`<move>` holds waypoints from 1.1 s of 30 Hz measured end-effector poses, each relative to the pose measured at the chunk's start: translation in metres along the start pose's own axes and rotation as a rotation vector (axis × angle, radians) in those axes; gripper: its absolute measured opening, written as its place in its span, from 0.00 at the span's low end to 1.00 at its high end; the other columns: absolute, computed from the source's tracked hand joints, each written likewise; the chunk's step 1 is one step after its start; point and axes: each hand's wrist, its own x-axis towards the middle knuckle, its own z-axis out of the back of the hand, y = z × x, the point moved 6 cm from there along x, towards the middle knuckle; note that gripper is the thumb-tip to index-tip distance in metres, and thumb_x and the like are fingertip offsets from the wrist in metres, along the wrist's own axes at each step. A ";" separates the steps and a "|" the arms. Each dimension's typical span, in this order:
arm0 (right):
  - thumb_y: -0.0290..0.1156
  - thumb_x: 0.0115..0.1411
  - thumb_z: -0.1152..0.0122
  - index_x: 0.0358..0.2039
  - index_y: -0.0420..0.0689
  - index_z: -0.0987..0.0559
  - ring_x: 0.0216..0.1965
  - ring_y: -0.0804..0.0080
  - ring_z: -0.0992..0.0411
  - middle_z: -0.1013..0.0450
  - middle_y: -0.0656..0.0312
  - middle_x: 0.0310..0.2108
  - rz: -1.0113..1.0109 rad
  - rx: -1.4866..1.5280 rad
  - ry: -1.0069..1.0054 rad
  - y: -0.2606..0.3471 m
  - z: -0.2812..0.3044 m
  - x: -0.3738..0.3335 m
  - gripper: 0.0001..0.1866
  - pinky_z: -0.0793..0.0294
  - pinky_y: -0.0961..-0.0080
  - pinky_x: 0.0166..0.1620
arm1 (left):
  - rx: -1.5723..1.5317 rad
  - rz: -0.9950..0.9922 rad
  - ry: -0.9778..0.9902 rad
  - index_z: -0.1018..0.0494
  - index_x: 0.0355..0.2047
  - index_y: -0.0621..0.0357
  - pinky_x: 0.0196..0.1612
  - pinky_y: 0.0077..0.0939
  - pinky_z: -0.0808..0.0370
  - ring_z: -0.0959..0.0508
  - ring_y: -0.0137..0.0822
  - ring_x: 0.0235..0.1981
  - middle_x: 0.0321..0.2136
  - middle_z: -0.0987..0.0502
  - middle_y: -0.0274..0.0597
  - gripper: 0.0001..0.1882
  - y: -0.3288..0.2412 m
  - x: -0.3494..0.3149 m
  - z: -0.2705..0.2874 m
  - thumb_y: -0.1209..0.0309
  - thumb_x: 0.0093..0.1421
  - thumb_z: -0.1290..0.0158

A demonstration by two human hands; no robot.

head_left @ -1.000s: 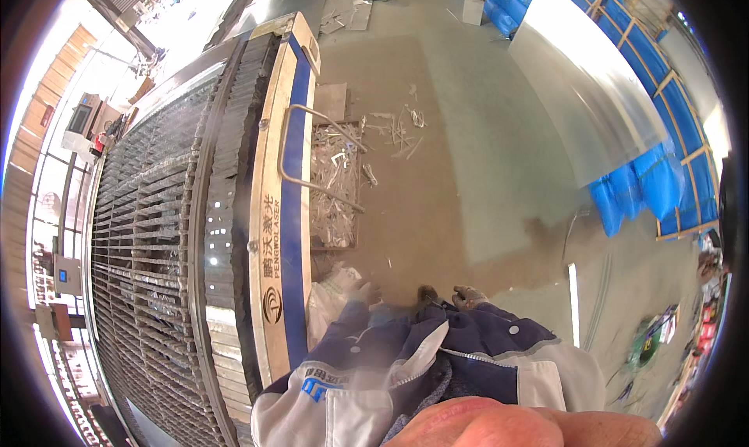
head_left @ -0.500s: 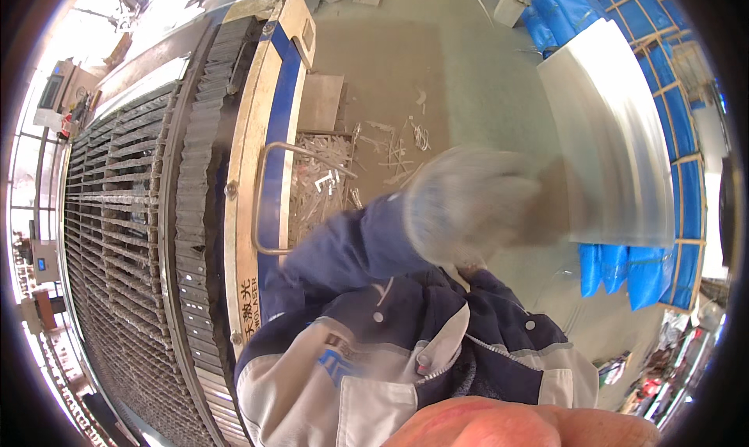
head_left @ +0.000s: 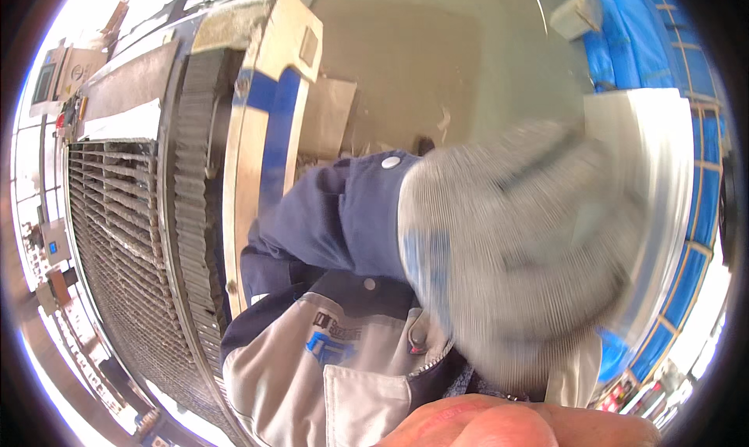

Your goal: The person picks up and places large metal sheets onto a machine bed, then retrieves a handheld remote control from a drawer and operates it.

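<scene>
My left hand (head_left: 519, 244), in a grey knit glove, is raised close in front of the camera and fills the middle right of the view. It is strongly blurred, so its fingers cannot be made out, and nothing shows in it. Its navy sleeve (head_left: 328, 221) with a white snap button comes in from the left, across my grey and navy jacket (head_left: 328, 361). My right hand is out of sight. The glove hides most of the floor behind it.
A big machine with a white and blue side frame (head_left: 265, 143) and a dark slatted metal bed (head_left: 117, 244) runs along the left. A pale flat sheet stack (head_left: 663, 158) lies at the right, beside blue sheeting (head_left: 624, 33). Grey concrete floor (head_left: 437, 49) shows above.
My left hand has risen from low by my jacket up toward the camera and now looks much larger. The view has tilted, and the scrap on the floor is now hidden.
</scene>
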 end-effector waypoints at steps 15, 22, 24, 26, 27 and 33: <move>0.33 0.64 0.47 0.56 0.43 0.27 0.25 0.69 0.24 0.23 0.54 0.30 -0.012 0.368 0.201 0.394 0.124 0.585 0.20 0.26 0.71 0.26 | 0.693 1.366 -0.177 0.30 0.52 0.62 0.42 0.33 0.21 0.17 0.40 0.39 0.41 0.20 0.49 0.21 0.644 -0.178 0.228 0.69 0.60 0.42; 0.36 0.63 0.47 0.52 0.43 0.24 0.25 0.67 0.24 0.23 0.54 0.30 -0.137 0.053 0.391 0.590 0.055 0.784 0.19 0.24 0.68 0.27 | 0.330 1.547 -0.423 0.35 0.59 0.63 0.48 0.32 0.24 0.22 0.38 0.47 0.46 0.24 0.49 0.24 0.874 -0.191 0.261 0.75 0.62 0.46; 0.35 0.62 0.47 0.48 0.43 0.23 0.24 0.68 0.24 0.23 0.57 0.29 -0.072 0.081 0.402 0.660 0.038 0.849 0.16 0.24 0.69 0.26 | 0.424 1.599 -0.391 0.36 0.58 0.65 0.49 0.30 0.25 0.23 0.38 0.48 0.47 0.24 0.50 0.24 0.895 -0.190 0.281 0.75 0.63 0.46; 0.34 0.62 0.46 0.45 0.43 0.24 0.24 0.68 0.25 0.24 0.57 0.28 -0.020 0.018 0.422 0.713 0.014 0.927 0.13 0.24 0.69 0.26 | 0.480 1.756 -0.526 0.36 0.58 0.68 0.51 0.29 0.26 0.24 0.37 0.50 0.46 0.24 0.50 0.23 0.906 -0.198 0.304 0.75 0.64 0.48; 0.34 0.62 0.46 0.43 0.43 0.24 0.24 0.68 0.25 0.24 0.58 0.27 -0.013 -0.012 0.478 0.735 -0.008 0.971 0.12 0.24 0.70 0.26 | 0.660 1.832 -0.521 0.35 0.59 0.63 0.50 0.33 0.25 0.21 0.42 0.46 0.46 0.23 0.54 0.24 0.912 -0.202 0.316 0.70 0.64 0.46; 0.41 0.61 0.42 0.42 0.40 0.25 0.31 0.67 0.28 0.28 0.58 0.31 -0.045 -0.062 0.578 0.814 -0.214 1.296 0.17 0.28 0.68 0.33 | 0.794 2.396 -0.576 0.31 0.56 0.63 0.52 0.33 0.25 0.20 0.42 0.49 0.46 0.21 0.56 0.23 0.979 -0.250 0.295 0.66 0.62 0.46</move>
